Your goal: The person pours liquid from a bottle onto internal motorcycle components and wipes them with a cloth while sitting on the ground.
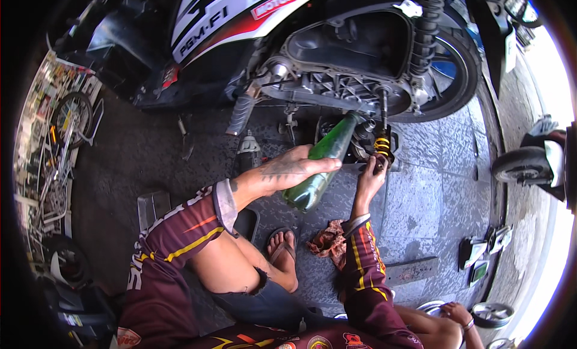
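Note:
My left hand [294, 169] is wrapped round a green bottle [324, 160], tilted with its neck pointing up and away to the right. The bottle's mouth is close to small metal parts in a dark tray [393, 148]. My right hand [369, 181] is closed on a black part with yellow rings [382, 146]; I cannot make out its kind. It lines up with the metal shaft [384, 106] that sticks out of the scooter's opened drive case [354, 48]. My fingers hide its lower end.
The scooter's rear wheel [460, 72] stands right of the case. A power tool [248, 151] lies left of the bottle. Near my right forearm are a crumpled rag [329, 239] and a flat metal bar [412, 271]. Another person's hand [457, 313] rests at the lower right.

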Motion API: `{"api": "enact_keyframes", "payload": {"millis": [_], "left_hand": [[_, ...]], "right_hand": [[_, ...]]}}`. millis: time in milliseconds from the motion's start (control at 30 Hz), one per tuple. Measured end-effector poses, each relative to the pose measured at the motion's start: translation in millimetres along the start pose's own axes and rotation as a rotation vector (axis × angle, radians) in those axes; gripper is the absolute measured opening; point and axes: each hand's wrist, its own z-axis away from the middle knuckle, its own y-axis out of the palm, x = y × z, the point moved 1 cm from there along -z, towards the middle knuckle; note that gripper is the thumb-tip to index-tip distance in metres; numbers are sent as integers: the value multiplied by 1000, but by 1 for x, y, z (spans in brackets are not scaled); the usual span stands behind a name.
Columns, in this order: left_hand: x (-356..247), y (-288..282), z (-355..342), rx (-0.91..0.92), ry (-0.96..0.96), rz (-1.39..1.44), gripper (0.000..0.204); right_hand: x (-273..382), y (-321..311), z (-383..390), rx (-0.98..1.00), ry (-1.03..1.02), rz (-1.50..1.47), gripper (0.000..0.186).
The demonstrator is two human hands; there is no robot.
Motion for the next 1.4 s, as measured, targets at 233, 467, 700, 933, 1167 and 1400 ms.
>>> {"api": "enact_keyframes", "payload": {"millis": [233, 467, 700, 933, 1167, 1400], "left_hand": [[11, 8, -1, -1, -142, 145, 55], [25, 23, 5, -53, -157, 530, 47], [37, 17, 12, -229, -20, 766, 40], [34, -1, 9, -285, 31, 816, 37], [39, -1, 2, -235, 2, 856, 38], [38, 11, -5, -287, 37, 733, 41]], "right_hand": [[-21, -4, 30, 192, 34, -23, 25], [-24, 1, 48, 414, 30, -6, 26], [-27, 9, 47, 543, 117, 10, 55], [-29, 0, 55, 112, -48, 80, 76], [80, 12, 63, 218, -212, -332, 65], [115, 61, 59, 423, -390, -491, 60]]}}
